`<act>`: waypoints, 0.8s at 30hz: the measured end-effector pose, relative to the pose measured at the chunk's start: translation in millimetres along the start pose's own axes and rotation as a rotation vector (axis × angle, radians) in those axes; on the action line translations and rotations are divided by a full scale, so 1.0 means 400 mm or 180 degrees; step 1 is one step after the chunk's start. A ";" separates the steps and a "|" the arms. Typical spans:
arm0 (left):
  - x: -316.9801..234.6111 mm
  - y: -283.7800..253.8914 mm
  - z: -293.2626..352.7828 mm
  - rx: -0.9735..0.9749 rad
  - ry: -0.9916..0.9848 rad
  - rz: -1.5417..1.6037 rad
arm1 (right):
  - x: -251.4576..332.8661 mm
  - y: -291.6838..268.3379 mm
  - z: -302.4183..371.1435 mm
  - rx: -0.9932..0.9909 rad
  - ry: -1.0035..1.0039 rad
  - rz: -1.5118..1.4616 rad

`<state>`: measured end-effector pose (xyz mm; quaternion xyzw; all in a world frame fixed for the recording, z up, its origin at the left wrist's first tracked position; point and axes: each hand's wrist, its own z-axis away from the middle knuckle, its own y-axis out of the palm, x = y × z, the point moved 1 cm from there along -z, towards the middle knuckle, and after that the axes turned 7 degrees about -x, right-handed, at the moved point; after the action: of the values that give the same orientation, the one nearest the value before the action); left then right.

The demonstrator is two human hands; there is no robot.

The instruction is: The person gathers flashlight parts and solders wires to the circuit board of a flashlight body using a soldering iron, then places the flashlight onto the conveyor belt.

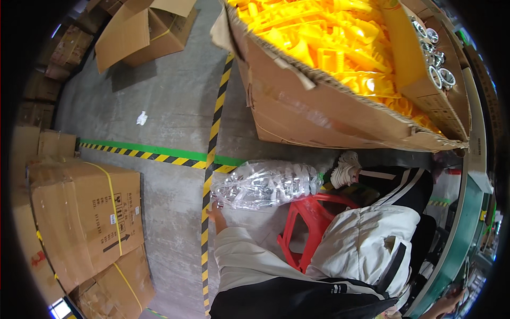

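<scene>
My left arm, in a white and black sleeve, stretches out from the lower edge. At its end my left hand (216, 217) is closed at the near left end of a clear plastic bag (265, 184), its fingers partly covered by the plastic. Shiny silvery and white parts show through the bag, which lies across in front of a red plastic stool (309, 226). At the lower right rim my right hand (447, 304) is beside the green-edged workbench (451, 244). Its fingers are small and dim there, so whether it holds anything cannot be made out.
A large carton (319, 119) full of yellow plastic parts (329, 42) stands ahead, with a smaller box of silvery rings (438, 74) at its right. Strapped cartons (87, 212) are stacked at left. An open carton (151, 34) sits far left. Striped tape (206, 228) crosses the floor.
</scene>
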<state>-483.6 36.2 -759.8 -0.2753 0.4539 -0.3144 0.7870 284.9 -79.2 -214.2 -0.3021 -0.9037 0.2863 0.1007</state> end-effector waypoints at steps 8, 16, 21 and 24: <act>0.021 0.118 -0.038 0.1826 0.1829 -0.0247 | -0.054 0.079 -0.069 0.0576 0.0604 -0.0802; -0.112 0.117 0.205 0.2683 0.2624 -0.0542 | 0.075 0.066 -0.056 -0.0015 0.1265 -0.1865; -0.123 0.162 0.054 -0.1322 0.3142 -0.0498 | 0.115 0.058 -0.089 -0.0192 0.2203 -0.2372; -0.157 0.221 0.033 0.0183 0.3289 -0.0152 | 0.003 0.067 -0.115 -0.0125 0.2056 -0.2168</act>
<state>-475.0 142.4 -783.4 -0.0726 0.7681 -0.4395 0.4600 313.4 -40.1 -192.1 -0.0638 -0.8790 0.1112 0.4592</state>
